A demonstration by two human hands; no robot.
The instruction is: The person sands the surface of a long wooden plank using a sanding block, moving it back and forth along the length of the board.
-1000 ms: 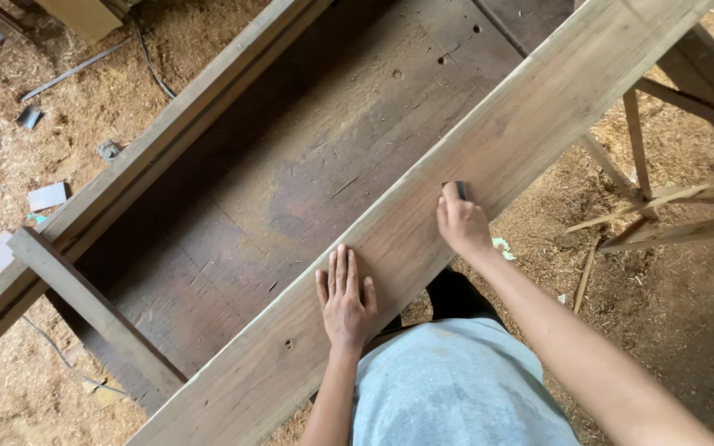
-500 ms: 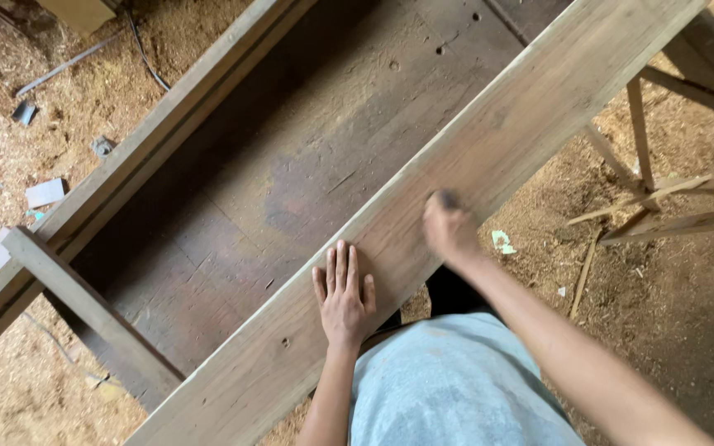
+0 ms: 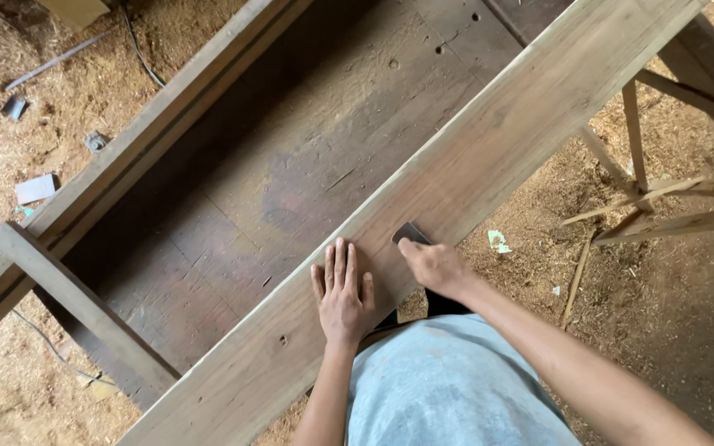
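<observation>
My right hand (image 3: 438, 266) is closed over a small dark block (image 3: 411, 233), fingers curled on top of it, pressing it to the plank (image 3: 489, 157). A second ago this hand sat farther up the plank; it has slid back down toward me, and now it lies just beside my left hand (image 3: 342, 291). The left has not moved: it lies flat, palm down, fingers together and straight, holding nothing, only bearing on the wood.

The plank is the big pale one that runs from lower left to upper right, close against my body. Beyond it lies the wide dark board (image 3: 291, 165), and past that a long rail (image 3: 126, 157) with a short crosspiece (image 3: 76, 306) under it. At right stand thin trestle legs (image 3: 634, 132). Sawdust (image 3: 687, 306) covers the floor on both sides.

Of scraps, a pale square piece (image 3: 35, 188) lies in the sawdust far left, and a small white-green bit (image 3: 498, 241) lies just right of the plank, near my right wrist.

The block peeks out ahead of my right fingertips, on the plank's near half, touching it.
</observation>
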